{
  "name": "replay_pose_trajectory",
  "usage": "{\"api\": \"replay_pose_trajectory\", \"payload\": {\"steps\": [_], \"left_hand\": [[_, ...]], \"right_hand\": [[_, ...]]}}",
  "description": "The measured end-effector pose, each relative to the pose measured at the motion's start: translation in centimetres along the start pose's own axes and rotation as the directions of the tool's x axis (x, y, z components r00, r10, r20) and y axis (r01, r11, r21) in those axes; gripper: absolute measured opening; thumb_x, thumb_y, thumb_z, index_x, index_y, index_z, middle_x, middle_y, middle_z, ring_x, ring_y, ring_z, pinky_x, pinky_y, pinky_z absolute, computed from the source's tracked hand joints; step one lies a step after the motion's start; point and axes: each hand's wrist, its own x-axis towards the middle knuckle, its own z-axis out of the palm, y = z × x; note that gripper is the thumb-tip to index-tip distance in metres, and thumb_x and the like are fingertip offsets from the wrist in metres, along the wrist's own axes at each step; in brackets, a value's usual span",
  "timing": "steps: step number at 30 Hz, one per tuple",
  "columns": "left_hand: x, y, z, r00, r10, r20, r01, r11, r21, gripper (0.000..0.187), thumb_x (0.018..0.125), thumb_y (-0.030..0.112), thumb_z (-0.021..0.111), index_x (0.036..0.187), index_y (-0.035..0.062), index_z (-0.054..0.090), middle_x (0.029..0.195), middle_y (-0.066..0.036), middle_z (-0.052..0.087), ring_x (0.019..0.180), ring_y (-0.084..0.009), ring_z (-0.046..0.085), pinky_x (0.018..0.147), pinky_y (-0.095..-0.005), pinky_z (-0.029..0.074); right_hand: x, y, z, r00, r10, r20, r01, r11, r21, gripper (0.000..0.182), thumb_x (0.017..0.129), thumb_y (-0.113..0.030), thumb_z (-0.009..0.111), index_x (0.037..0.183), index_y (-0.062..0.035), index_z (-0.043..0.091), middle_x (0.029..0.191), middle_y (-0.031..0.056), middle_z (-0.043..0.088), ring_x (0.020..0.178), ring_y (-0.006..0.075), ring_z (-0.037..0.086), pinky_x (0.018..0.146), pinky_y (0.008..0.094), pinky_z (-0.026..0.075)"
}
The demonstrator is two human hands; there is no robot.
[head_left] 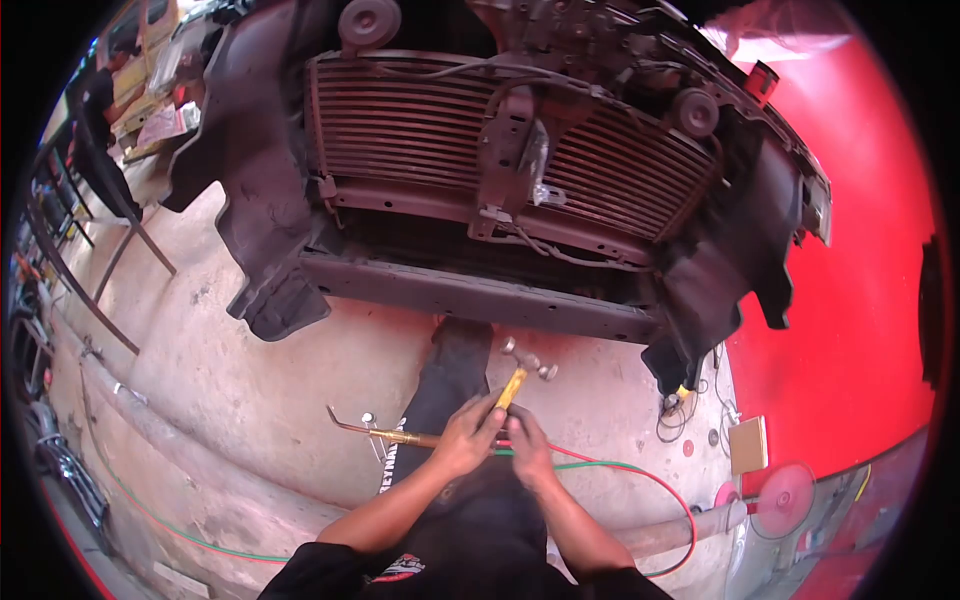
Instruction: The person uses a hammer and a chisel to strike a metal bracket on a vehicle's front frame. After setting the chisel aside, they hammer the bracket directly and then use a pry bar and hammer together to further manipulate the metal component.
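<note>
A hammer (514, 386) with a yellow handle and a metal head points up and forward, above the person's dark trousers. My left hand (472, 435) is closed on the lower part of its handle. Beside it, my right hand (528, 446) has curled fingers close to the handle's lower end; whether they grip it is hard to make out. A brass torch (392, 436) with a bent tip lies to the left of my left hand, with red and green hoses running off to the right.
Ahead stands a vehicle front with an exposed radiator (400, 125) and a dark lower crossbeam (480, 295). A red surface (840, 280) is at the right, near a disc (786, 499). Another person (100, 130) stands at the upper left. Hoses (690, 510) cross the floor.
</note>
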Motion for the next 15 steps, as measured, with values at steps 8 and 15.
{"api": "replay_pose_trajectory", "payload": {"steps": [8,15], "left_hand": [[-5.4,3.0,-4.2,0.917,0.399,-0.027,-0.37,0.872,0.32,0.069,0.096,0.038,0.064,0.15,0.0027,0.042,0.146,-0.023,0.047,0.136,-0.0403,0.044,0.11,-0.0483,0.04],[-17.1,-10.9,-5.5,0.984,0.08,0.158,-0.17,0.664,0.728,0.057,0.095,0.036,0.064,0.145,0.0104,0.051,0.148,-0.018,0.047,0.142,-0.0371,0.04,0.116,-0.0553,0.03]], "right_hand": [[5.1,-6.7,3.5,0.996,-0.063,-0.061,0.081,0.924,0.373,0.035,0.108,-0.029,0.047,0.129,-0.0012,0.05,0.098,0.0084,0.062,0.083,0.0157,0.065,0.074,0.0309,0.055],[14.3,-15.9,-2.0,0.944,-0.301,-0.136,0.33,0.844,0.424,0.037,0.109,-0.036,0.043,0.129,-0.0055,0.05,0.073,0.0014,0.052,0.053,0.0094,0.052,0.046,0.0261,0.046]]}}
